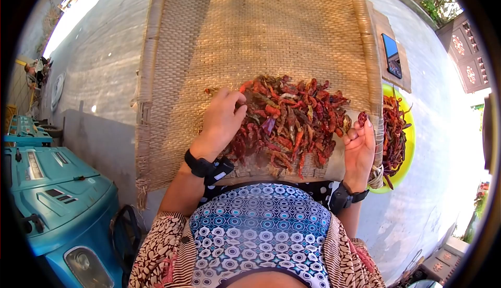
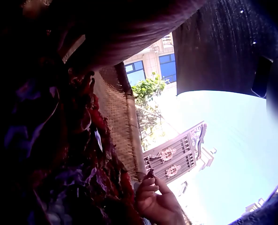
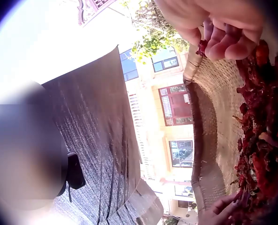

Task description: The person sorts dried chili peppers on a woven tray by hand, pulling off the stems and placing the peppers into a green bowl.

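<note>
A heap of dried red chili peppers (image 1: 292,121) lies on a woven bamboo tray (image 1: 271,32) in front of the person. At the heap's left end is the left hand (image 1: 219,118), its fingers loosely bent with thumb and forefinger apart; no pepper shows between them. Its fingers reach in over the peppers in the right wrist view. The right hand (image 1: 360,147), raised at the tray's right rim, pinches a small dark red dried chili pepper (image 1: 362,118) between thumb and forefinger. That hand (image 2: 158,201) also appears, with the pepper up at its fingertips, in the left wrist view.
Beyond the tray's right rim stands a yellow-green basin (image 1: 409,147) of long dried peppers. A phone (image 1: 391,56) lies on a brown board (image 1: 383,27) behind it. At the left is a teal vehicle (image 1: 57,194). A few stray pepper bits lie left of the heap.
</note>
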### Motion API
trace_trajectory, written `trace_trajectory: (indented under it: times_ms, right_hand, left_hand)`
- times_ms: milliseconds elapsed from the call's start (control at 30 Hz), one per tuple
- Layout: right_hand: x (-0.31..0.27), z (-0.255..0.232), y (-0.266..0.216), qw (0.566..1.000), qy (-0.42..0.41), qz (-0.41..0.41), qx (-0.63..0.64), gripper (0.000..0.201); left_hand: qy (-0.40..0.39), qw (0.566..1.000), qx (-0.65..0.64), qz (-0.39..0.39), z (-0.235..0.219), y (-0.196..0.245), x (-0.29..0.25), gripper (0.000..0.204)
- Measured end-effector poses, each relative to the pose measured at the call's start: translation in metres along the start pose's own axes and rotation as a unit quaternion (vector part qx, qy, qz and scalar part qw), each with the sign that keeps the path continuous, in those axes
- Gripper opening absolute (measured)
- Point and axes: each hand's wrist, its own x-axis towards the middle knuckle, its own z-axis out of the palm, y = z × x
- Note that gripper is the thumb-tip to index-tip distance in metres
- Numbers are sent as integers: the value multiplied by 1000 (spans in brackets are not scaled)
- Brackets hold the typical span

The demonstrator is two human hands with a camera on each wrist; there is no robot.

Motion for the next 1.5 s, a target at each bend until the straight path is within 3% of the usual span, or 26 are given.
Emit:
trace_trajectory:
  times_ms: [333, 733, 933, 1233, 1333, 1500]
  right_hand:
    - [11, -12, 7, 998, 32, 1, 47, 15]
    - [6, -3, 6, 999, 35, 0, 2, 29]
    - [6, -13, 12, 998, -34, -20, -56, 21]
    - [1, -3, 14, 995, -16, -41, -94, 18]
    - [-2, -2, 14, 993, -29, -46, -105, 17]
    - [-8, 8, 20, 986, -60, -46, -147, 15]
  left_hand:
    - [-5, 999, 31, 16, -3, 1, -1, 15]
    - [-17, 999, 27, 20, 0, -3, -3, 18]
    - [-29, 999, 28, 23, -3, 1, -3, 15]
    - [-48, 998, -29, 34, -5, 2, -1, 10]
    - [21, 992, -92, 82, -4, 7, 1, 8]
    - [-34, 978, -183, 93, -13, 30, -2, 7]
